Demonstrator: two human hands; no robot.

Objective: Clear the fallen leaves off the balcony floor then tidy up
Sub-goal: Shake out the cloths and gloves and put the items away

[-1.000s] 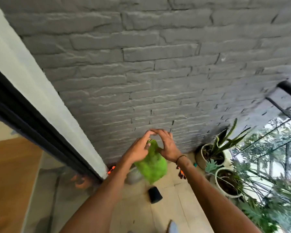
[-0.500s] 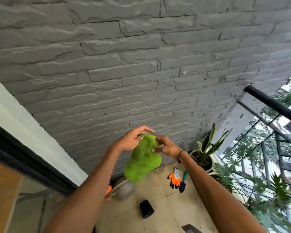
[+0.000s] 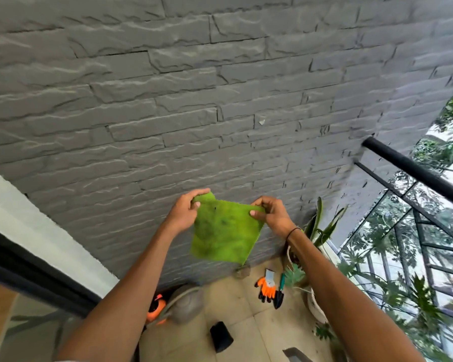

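Both hands up in front of the grey brick wall (image 3: 220,100), holding a green cloth (image 3: 224,232) stretched flat between them. Left hand (image 3: 185,214) pinches the top left corner, fingers curled over the edge, thumb on the near face. Right hand (image 3: 272,214) pinches the top right corner the same way; dark band on that wrist. Cloth hangs free below the grip, well above the floor, dark smudges on it.

Balcony floor (image 3: 246,330) below, beige tiles. On it: orange and black glove (image 3: 266,288) with a green-handled trowel (image 3: 279,296) just beside it, near the white plant pot (image 3: 315,307) by the railing (image 3: 413,168). Small black pot (image 3: 221,336) lies on its side mid-floor. Grey rounded container (image 3: 187,304) sits at the wall base, something orange (image 3: 156,308) just left of it, can't tell what. Can't make out any leaves on the visible tiles.
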